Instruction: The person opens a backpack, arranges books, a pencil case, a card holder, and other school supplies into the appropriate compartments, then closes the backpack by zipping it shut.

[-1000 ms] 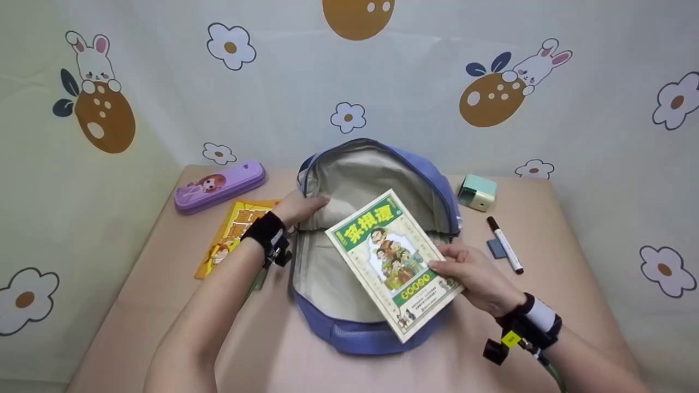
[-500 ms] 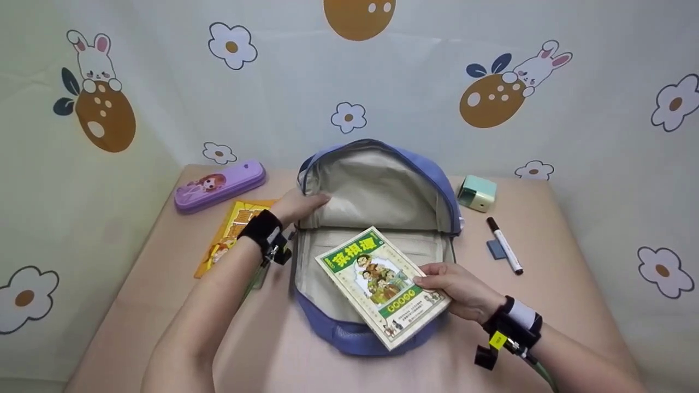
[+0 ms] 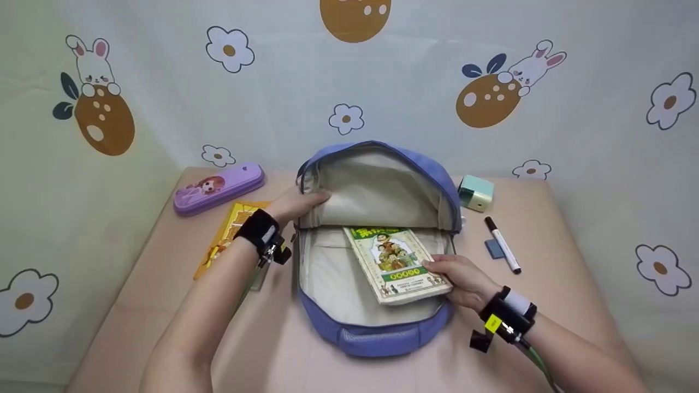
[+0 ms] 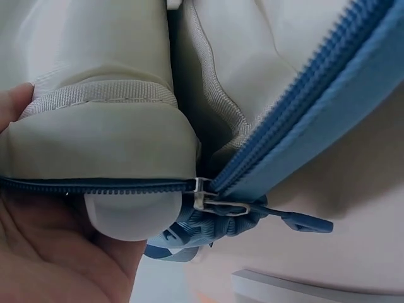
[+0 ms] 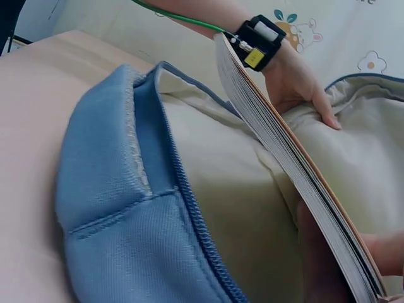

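A blue backpack (image 3: 379,343) lies unzipped with its beige lining showing. My left hand (image 3: 294,206) grips the left edge of its raised flap (image 3: 377,185), thumb on the lining and the other fingers behind. In the left wrist view the zipper pull (image 4: 306,222) hangs at the corner beside that hand. My right hand (image 3: 468,279) pinches a book (image 3: 396,267) with a green and cream illustrated cover by its right edge. The book tilts over the main compartment, its top end hidden under the flap. The right wrist view shows the book's page edges (image 5: 297,170).
Left of the backpack lie a purple pencil case (image 3: 218,188) and an orange-yellow book (image 3: 226,234), partly behind my left wrist. To the right stand a mint-green pencil sharpener (image 3: 477,192), a marker (image 3: 503,245) and a small blue-grey block (image 3: 494,249). A patterned curtain (image 3: 289,82) hangs behind.
My right hand has brought the book down and then forward, so its top end has gone under the flap. My left hand keeps its grip on the flap.
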`<state>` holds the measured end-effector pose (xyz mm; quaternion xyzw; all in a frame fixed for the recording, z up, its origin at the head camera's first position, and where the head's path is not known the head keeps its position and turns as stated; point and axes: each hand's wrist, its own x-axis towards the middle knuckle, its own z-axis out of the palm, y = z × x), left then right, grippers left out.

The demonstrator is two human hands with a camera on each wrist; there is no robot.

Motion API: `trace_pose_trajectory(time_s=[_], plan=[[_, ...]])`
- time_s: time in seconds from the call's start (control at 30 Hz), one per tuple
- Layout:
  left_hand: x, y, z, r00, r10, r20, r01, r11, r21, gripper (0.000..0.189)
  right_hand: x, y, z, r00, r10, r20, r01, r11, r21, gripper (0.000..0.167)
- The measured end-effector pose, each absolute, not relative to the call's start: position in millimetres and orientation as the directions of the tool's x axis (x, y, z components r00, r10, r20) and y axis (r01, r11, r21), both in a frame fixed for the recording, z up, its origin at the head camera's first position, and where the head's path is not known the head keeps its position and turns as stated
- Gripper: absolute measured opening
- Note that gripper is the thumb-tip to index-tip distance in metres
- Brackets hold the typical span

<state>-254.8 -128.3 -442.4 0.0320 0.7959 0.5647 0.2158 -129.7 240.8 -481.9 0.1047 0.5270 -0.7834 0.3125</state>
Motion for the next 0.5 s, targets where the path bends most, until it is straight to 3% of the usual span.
trace_pose_trajectory(time_s=[0.13,0.5], plan=[[-255.4,-128.6,-443.5,-0.909,0.279,-0.31,-0.194,0.373,0.907,0.059,-138.5,233.6,-482.0,-0.801,-0.344,-0.49,0.589,-0.31,-0.746,0.05],[-254.7,-128.6,-442.6,-0.906,0.272,-0.325,-0.211,0.377,0.902,0.054,-165.0,204.5,-488.7,-0.832,-0.27,-0.485,0.554,-0.345,-0.758,0.047]])
